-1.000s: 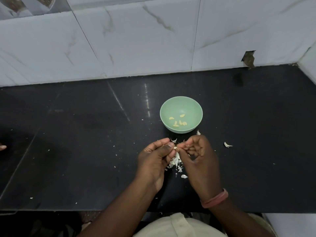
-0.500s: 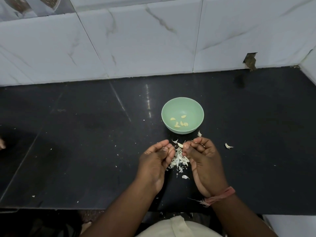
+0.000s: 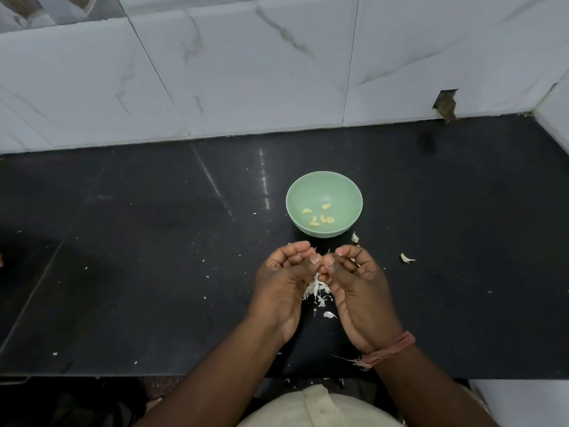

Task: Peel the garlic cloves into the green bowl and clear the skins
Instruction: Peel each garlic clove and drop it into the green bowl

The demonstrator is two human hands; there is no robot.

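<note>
The green bowl (image 3: pixel 324 234) stands on the black counter and holds several peeled yellow cloves (image 3: pixel 320 217). Just in front of it my left hand (image 3: pixel 281 282) and my right hand (image 3: pixel 358 285) meet at the thumbs and fingertips, fingers curled. Between them they pinch a small garlic clove (image 3: pixel 321 274), which my fingers mostly hide. Below my hands a pile of white skins (image 3: pixel 317 291) lies on the counter.
Loose garlic bits lie to the right (image 3: pixel 406 258), beside the bowl (image 3: pixel 355 237) and near my right wrist (image 3: pixel 329 314). Small skin flakes dot the counter (image 3: pixel 154 241). A white tiled wall (image 3: pixel 246 72) backs it, with a corner wall on the right.
My hands drew apart over the skin pile half a second ago. Now they have come back together, fingertips touching, slightly closer to the bowl.
</note>
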